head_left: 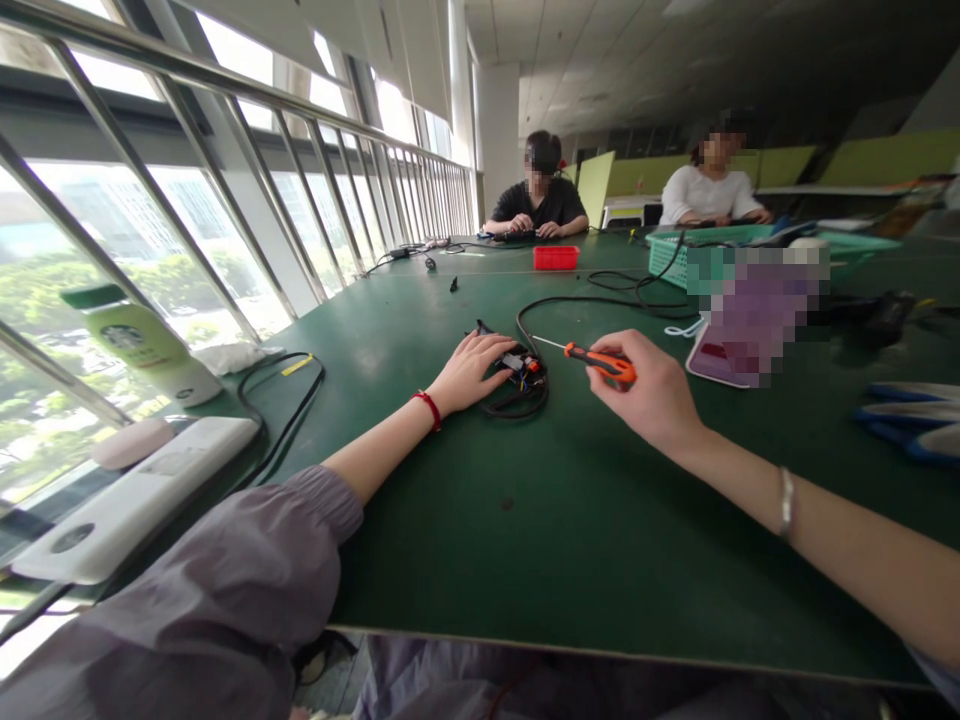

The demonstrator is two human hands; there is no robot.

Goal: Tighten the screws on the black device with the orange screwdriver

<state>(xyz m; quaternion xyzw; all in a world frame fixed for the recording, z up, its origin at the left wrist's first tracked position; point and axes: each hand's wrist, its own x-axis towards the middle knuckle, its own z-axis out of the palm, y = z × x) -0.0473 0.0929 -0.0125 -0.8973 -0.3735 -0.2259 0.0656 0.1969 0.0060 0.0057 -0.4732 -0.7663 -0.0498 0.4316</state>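
Observation:
My left hand (474,368) grips a small black electrical device (529,372), fingers over its far side and thumb along its near side. The device is opened up, with coloured wires, a grey part and an orange-red part showing; some of it is hidden under my fingers. A black cable (517,410) loops around it on the table. My right hand (651,385) is closed around the orange and black handle of a screwdriver (600,362). The thin metal shaft points left, its tip close to the device; whether they touch, I cannot tell.
On the green table (517,560) stand a red bin (556,258), a turquoise basket (667,262) and a phone (727,360). Blue and white gloves (919,415) lie at right. A bottle (142,345) and white power bank (135,500) are at left. Two people sit across.

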